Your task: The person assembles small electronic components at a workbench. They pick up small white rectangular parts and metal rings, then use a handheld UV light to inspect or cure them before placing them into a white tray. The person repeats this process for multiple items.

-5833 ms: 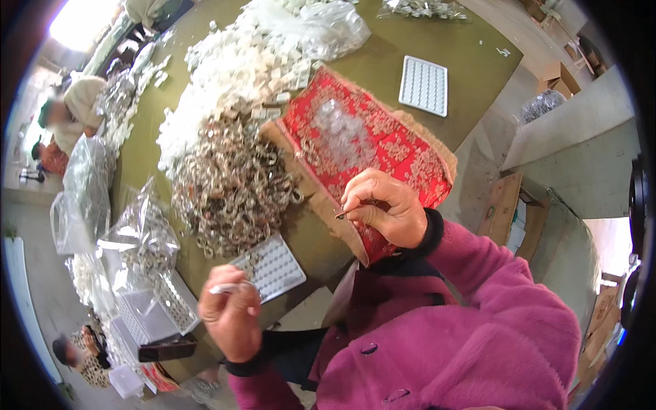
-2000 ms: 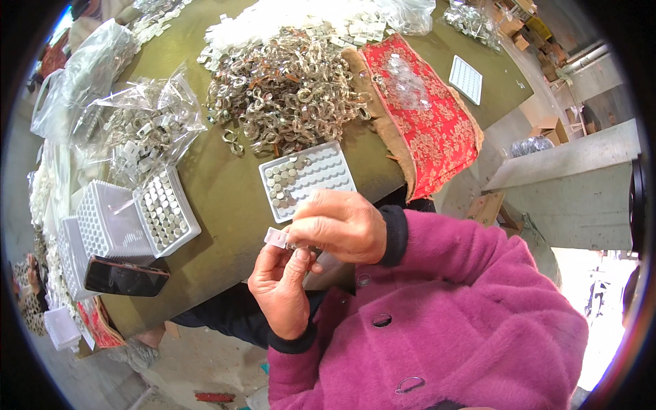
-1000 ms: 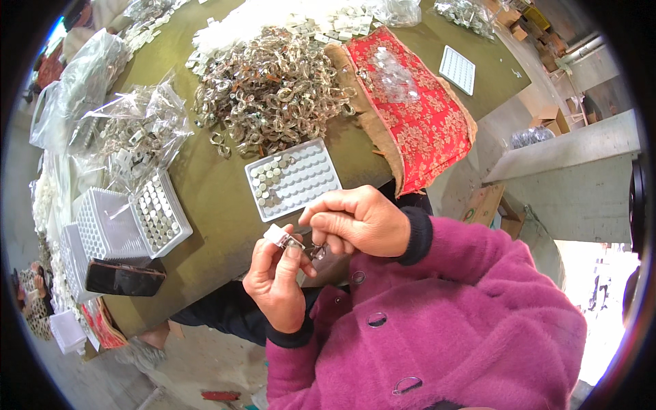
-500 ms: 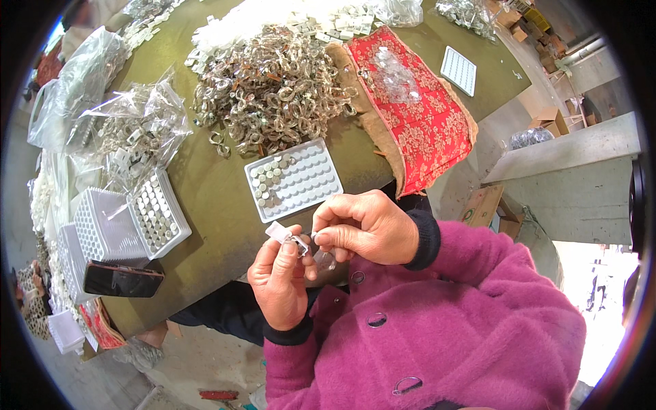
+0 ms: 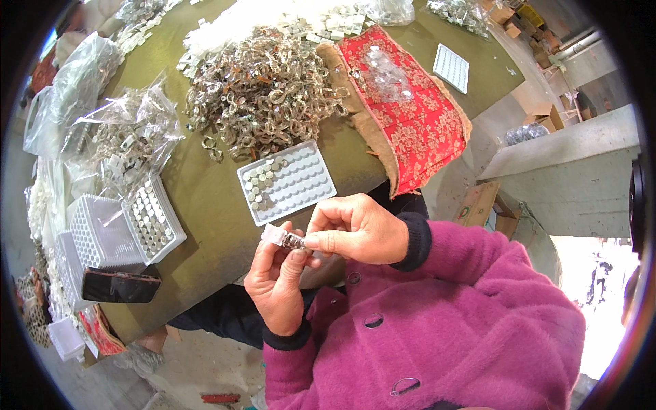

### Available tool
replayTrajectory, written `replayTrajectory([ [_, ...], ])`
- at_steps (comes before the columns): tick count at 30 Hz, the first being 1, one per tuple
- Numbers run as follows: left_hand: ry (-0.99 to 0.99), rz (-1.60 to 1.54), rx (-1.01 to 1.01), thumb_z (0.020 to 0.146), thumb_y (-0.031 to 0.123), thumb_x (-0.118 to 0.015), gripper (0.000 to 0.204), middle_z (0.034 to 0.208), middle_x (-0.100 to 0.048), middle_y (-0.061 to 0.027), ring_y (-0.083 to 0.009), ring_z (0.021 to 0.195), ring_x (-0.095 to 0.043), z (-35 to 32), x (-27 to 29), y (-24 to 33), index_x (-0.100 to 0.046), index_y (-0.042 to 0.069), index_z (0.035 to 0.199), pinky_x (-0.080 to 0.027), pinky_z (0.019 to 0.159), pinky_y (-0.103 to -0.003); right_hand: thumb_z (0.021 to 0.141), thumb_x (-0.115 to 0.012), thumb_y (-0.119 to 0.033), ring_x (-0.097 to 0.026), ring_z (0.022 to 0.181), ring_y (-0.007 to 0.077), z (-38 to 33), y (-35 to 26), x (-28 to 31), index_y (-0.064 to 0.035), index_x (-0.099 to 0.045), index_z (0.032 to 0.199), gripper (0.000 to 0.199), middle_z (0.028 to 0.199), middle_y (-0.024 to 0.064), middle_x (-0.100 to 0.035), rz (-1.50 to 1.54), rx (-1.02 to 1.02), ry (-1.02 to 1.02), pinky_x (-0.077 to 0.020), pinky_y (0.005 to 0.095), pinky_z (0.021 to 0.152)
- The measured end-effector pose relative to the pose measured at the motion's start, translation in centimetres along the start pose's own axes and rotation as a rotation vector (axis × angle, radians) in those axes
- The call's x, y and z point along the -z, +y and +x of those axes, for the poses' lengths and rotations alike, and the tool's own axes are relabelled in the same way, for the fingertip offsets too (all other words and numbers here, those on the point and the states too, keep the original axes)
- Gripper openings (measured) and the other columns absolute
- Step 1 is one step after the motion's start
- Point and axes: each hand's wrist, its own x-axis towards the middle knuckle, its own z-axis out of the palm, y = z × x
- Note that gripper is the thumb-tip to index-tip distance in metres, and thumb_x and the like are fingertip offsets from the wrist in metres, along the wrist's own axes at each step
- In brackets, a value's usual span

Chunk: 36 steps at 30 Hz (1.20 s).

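Between finger and thumb of my left hand is a small shiny metal piece with a white rectangular tag at its left end. The fingers of my right hand are pinched at the right end of the same piece, so the two hands meet. Whatever else sits under the right thumb is hidden. Just beyond the hands lies a white tray with rows of round hollows. Small round silvery discs fill its left part.
Behind the tray rises a heap of shiny ring-shaped pieces. A red patterned cloth lies right, with clear bits on it. To the left are another disc-filled tray, stacked trays, a phone and a clear plastic bag.
My right hand has come left and closed the gap to the piece in my left hand. The metal piece is now gripped from both ends. The whole view has shifted slightly.
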Motion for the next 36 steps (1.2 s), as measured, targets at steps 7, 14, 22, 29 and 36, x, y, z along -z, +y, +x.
replayTrajectory([
  [7,0.023,0.263,-0.263,0.091,-0.007,-0.073,0.033,0.108,-0.068,-0.0112,-0.0179,0.088,-0.071,-0.1,-0.4,-0.9,-0.065,-0.009,0.123,-0.060,0.079,-0.029,0.098,-0.068,-0.011,-0.061,0.074,0.0075,0.4,0.7,0.3,0.0005,-0.067,0.093,0.012,0.085,0.0043,-0.070,0.075,-0.045,-0.055,-0.0512,0.0251,0.066],
  [14,0.002,0.280,-0.370,0.089,-0.008,-0.075,0.024,0.110,-0.068,-0.0108,-0.0182,0.095,-0.070,-0.4,-0.6,-0.7,-0.069,-0.006,0.113,-0.060,0.081,-0.030,0.098,-0.068,-0.010,-0.054,0.064,0.0042,0.5,0.3,0.8,-0.0031,-0.064,0.089,0.012,0.081,0.0038,-0.070,0.200,-0.236,-0.082,-0.0420,0.0222,0.056],
  [22,-0.077,0.301,-0.258,0.094,-0.006,-0.070,0.017,0.102,-0.068,-0.0097,-0.0160,0.078,-0.070,0.0,-0.5,-0.6,-0.068,-0.007,0.110,-0.059,0.071,-0.028,0.096,-0.071,-0.018,-0.056,0.060,0.0100,0.0,0.2,1.0,-0.0014,-0.066,0.084,0.022,0.072,0.0025,-0.065,0.032,-0.150,-0.030,-0.0479,0.0284,0.057],
  [29,-0.004,-0.133,0.142,0.095,-0.003,-0.070,0.018,0.099,-0.067,-0.0086,-0.0156,0.072,-0.068,0.5,-1.8,0.2,-0.067,-0.006,0.112,-0.057,0.062,-0.027,0.098,-0.068,-0.015,-0.066,0.080,0.0297,0.0,0.1,1.3,-0.0032,-0.069,0.095,0.012,0.089,0.0137,-0.067,-0.487,0.498,0.332,-0.0528,0.0395,0.074],
  [36,-0.093,0.051,-0.112,0.090,-0.006,-0.070,0.032,0.098,-0.067,-0.0054,-0.0131,0.079,-0.062,1.3,-1.5,-1.2,-0.066,-0.005,0.122,-0.049,0.068,-0.025,0.107,-0.059,-0.026,-0.061,0.069,0.0079,-0.6,1.0,1.4,-0.0019,-0.070,0.094,0.030,0.077,0.0019,-0.069,0.038,0.066,-0.066,-0.0503,0.0278,0.063],
])
